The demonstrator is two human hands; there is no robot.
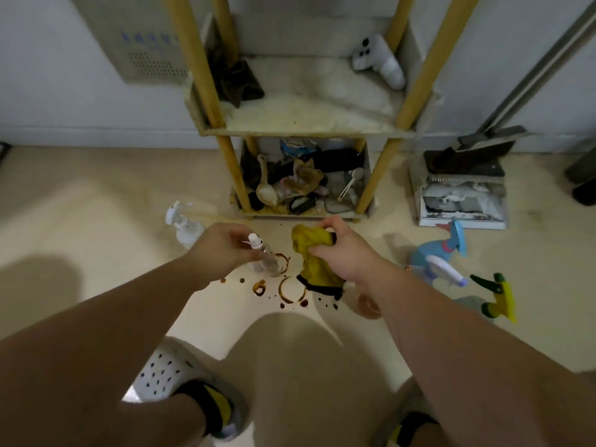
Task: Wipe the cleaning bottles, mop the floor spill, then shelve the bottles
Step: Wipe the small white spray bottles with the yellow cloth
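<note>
Pinching the pump top of a small clear bottle (269, 262), left grip (222, 250) has it tilted over brown spill rings (292, 290) on floor (96, 221). Right grip (342, 250) clutches yellow cloth (309, 253) just beside. White spray bottle (183, 224) and blue spray bottle (429, 253) on floor.

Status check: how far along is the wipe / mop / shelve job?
Done: nothing visibly finished. In hand: the left hand holds the clear pump bottle by its top and the right hand grips the yellow cloth beside it, so wiping looks under way. Left: brown spill rings on the floor; the white spray bottle, blue spray bottle and yellow-green bottle are unshelved.
</note>
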